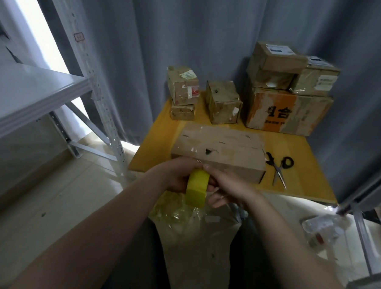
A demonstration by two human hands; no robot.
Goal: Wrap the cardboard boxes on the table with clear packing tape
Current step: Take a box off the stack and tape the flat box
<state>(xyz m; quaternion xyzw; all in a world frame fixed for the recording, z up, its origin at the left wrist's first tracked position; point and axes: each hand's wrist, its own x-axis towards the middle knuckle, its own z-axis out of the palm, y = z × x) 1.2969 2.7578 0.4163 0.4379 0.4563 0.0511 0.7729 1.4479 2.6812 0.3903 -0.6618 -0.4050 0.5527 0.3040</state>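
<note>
At the frame's centre, my left hand (177, 176) and right hand (228, 188) both gripped a yellowish tape roll (197, 187), fingers curled around it, just in front of a long cardboard box (220, 150) lying on the yellow table (304, 185). Black-handled scissors (280, 169) lay right of that box (more stacked boxes (275, 109) stood toward the upper right).

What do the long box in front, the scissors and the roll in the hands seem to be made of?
Long box: brown cardboard, matte, with glossy patches that look like clear tape.
Scissors: bright bare metal blades; black handles, probably plastic.
Roll: yellow, smooth with a slight sheen, likely wound plastic tape; its core is hidden.
</note>
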